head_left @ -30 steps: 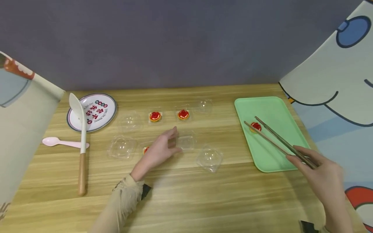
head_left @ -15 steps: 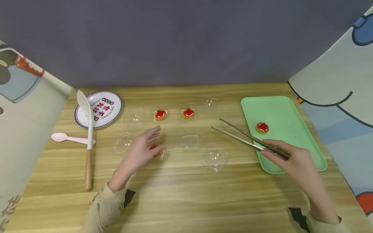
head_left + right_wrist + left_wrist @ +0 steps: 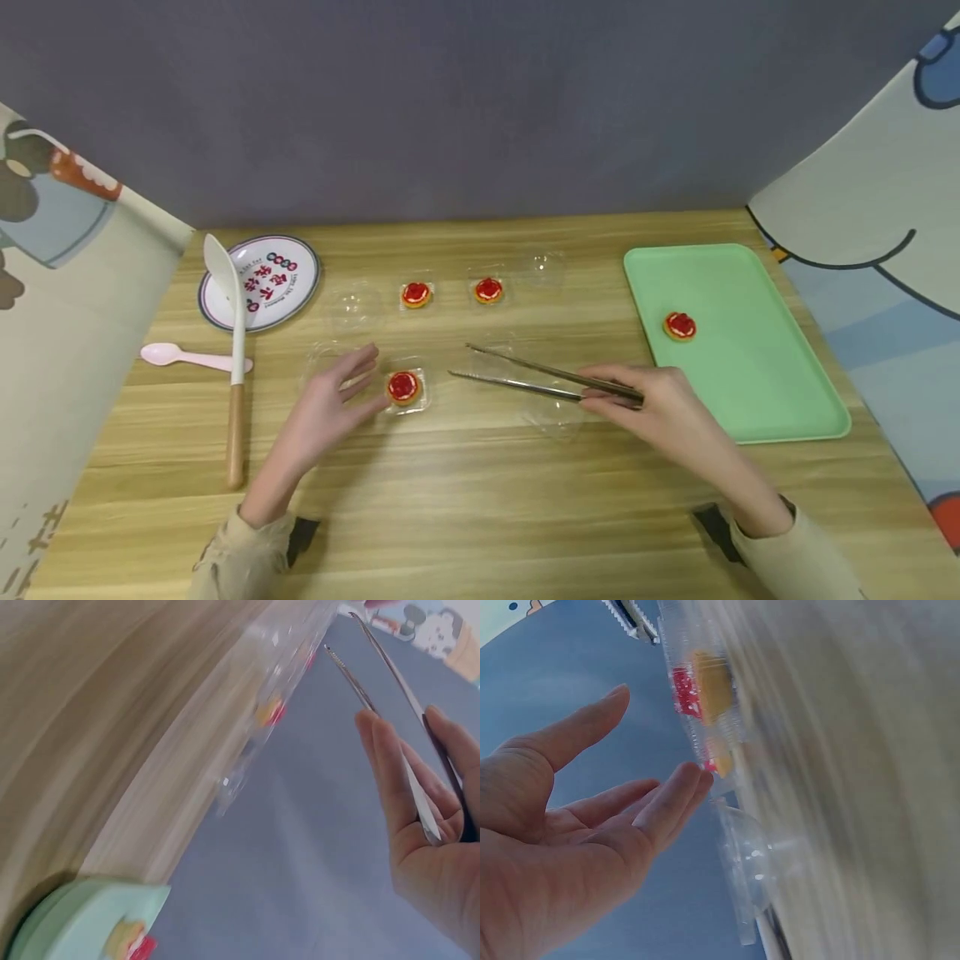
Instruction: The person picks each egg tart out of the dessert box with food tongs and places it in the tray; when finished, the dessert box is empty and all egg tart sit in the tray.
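My left hand [image 3: 330, 408] hovers just left of a small red-topped tart [image 3: 404, 387] in a clear plastic box, its fingers relaxed and holding nothing. The left wrist view shows thumb and fingers of that hand [image 3: 622, 817] spread apart beside the tart [image 3: 714, 686]. Long metal tweezers [image 3: 517, 384] are held in my right hand [image 3: 652, 404], pointing left with their tips apart. Those tips overlap an empty clear box [image 3: 491, 354] near the table's middle. In the right wrist view nothing sits between the tweezer [image 3: 411, 696] tips. Another tart [image 3: 680, 326] lies on the green tray [image 3: 780, 367].
Two boxed tarts, one left [image 3: 416, 294] and one right [image 3: 488, 290], stand farther back. Clear domed lids [image 3: 352, 308] lie around them. Leftward are a printed plate [image 3: 288, 308], a white ladle with a wooden handle [image 3: 236, 433] across it, and a pink spoon [image 3: 198, 358]. Walls border the table.
My right hand has carried the tweezers left from over the tray's tart to the table's middle. My left hand has drawn back left, uncovering the near boxed tart. The tray's tart stays put.
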A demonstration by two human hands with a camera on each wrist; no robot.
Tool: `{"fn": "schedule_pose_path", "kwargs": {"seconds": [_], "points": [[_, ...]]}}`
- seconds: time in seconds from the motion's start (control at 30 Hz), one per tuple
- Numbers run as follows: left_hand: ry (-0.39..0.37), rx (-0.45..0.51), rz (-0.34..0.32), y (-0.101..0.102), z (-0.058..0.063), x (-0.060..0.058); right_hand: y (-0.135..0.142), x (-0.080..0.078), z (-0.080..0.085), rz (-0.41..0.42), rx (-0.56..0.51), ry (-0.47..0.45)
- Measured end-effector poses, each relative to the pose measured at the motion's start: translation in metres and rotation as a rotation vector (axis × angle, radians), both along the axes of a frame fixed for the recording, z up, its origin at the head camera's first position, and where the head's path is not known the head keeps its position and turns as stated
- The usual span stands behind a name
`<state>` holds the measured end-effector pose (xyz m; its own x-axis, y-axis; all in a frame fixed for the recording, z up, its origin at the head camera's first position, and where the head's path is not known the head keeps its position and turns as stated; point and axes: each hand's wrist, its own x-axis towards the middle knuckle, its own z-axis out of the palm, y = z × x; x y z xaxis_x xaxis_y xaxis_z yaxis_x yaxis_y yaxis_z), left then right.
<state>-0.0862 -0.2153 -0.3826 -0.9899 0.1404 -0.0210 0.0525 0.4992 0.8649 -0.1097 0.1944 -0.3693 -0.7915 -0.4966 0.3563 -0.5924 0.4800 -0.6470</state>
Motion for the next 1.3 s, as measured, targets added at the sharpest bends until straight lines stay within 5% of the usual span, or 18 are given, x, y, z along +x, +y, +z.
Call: {"fn": "schedule_pose_path", "kwargs": {"seconds": [0.4, 0.93, 1.3], "points": [[-0.078, -0.025, -0.024, 0.003, -0.009, 0.003, -0.033, 0.002, 0.005, 0.106, 0.007, -0.151], [-0.095, -0.040, -0.046, 0.012, -0.007, -0.005, -0.048, 0.003, 0.013, 0.125, 0.130, -0.134], [-0.071, -0.051, -0.046, 0.012, -0.009, -0.006, -0.066, -0.002, 0.026, 0.150, 0.238, -0.019]]}}
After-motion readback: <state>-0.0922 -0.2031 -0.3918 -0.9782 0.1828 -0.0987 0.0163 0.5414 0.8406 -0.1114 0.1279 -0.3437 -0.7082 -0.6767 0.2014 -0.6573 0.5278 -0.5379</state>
